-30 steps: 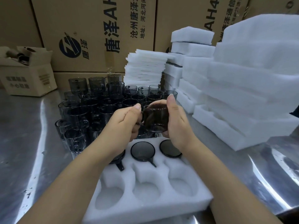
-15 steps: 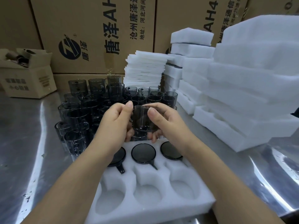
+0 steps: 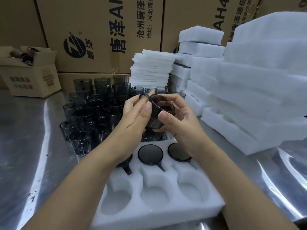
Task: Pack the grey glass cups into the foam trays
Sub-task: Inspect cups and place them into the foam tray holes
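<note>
Two-handedly gripping a tilted grey glass cup (image 3: pixel 162 113) near the far edge of the foam tray (image 3: pixel 159 213), curling left hand (image 3: pixel 136 115) and right hand (image 3: pixel 181 123) round its sides. Half hiding its far-left cup (image 3: pixel 125 161) under the left wrist, partly covering the far-right cup (image 3: pixel 176 151) with the right wrist.

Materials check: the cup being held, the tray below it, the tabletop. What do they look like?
Cup: smoke-grey glass by the look, glossy, with a see-through wall and a shiny rim; tinted clear plastic can't be ruled out. Tray: white soft foam, matte, with fuzzy cut edges round its pockets. Tabletop: bare metal, likely stainless steel, showing streaky bright reflections.
</note>
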